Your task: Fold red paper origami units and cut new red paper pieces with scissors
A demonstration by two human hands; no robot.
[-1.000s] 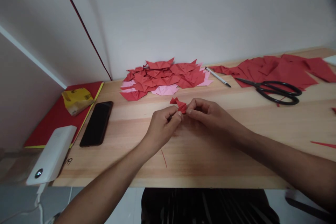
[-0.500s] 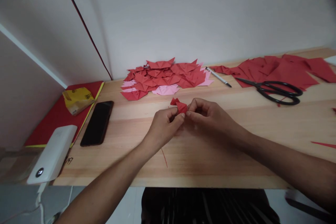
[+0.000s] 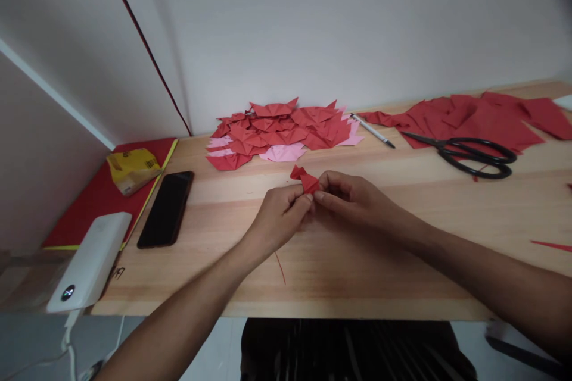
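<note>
A small folded red paper piece [image 3: 308, 181] is held between my two hands above the middle of the wooden table. My left hand [image 3: 284, 212] pinches its lower left side between thumb and fingers. On its right edge my right hand [image 3: 346, 195] closes thumb and forefinger. The fingertips of both hands nearly meet and cover part of the paper. Behind them lies a pile of folded red and pink paper pieces [image 3: 268, 131] against the wall.
A white pen [image 3: 373, 131], black-handled scissors [image 3: 473, 155] and red paper sheets [image 3: 487, 122] lie at the back right. To the left are a black phone [image 3: 165, 209], a white power bank [image 3: 92, 262] and a yellow packet [image 3: 134, 169] on a red folder [image 3: 84, 214]. A thin red strip [image 3: 280, 268] lies near the front.
My right thumb and fingers have shifted slightly on the paper's right edge, and the paper has turned a little. My left hand keeps its pinch.
</note>
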